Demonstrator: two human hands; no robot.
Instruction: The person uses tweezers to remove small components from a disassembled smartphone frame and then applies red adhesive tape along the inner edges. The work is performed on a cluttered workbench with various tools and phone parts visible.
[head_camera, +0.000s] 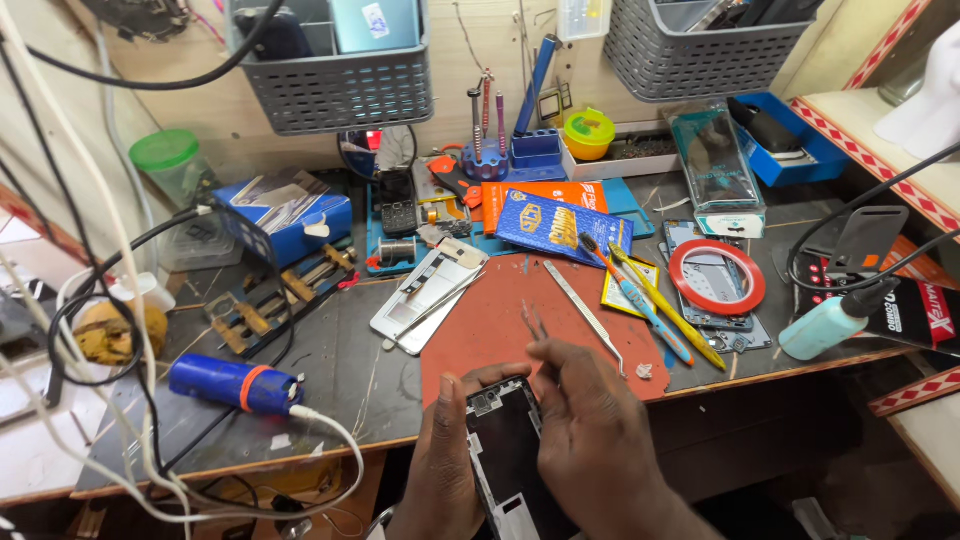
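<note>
Holding a black opened smartphone with its back cover off (505, 450), the left hand (445, 460) wraps around the left edge of it, thumb on the side, so the phone stays steady and tilted toward the face, just in front of the near edge of the dark worn workbench (340, 370); the right hand (590, 420) is above the upper part of the phone, fingers half closed around thin metal tweezers (534, 322) whose tips stick up past the fingers, probably kept this way so the fine point is ready for the small parts inside; I judge the grip is a light pinch, not a fist; a red rubber work mat (500, 320) lies just beyond the phone, I think to stop small screws from rolling; on it rests a second pair of long silver tweezers (585, 315), near the right hand; a silver phone frame (425, 290) lies tilted at the mat's left edge; to the right, a blue-handled and a yellow-handled screwdriver (650, 305) lie side by side, and a red roll of tape (717, 277) sits on another phone; a blue cylinder with an orange band (235, 385) lies at the left, with a white cable plugged in it
</note>
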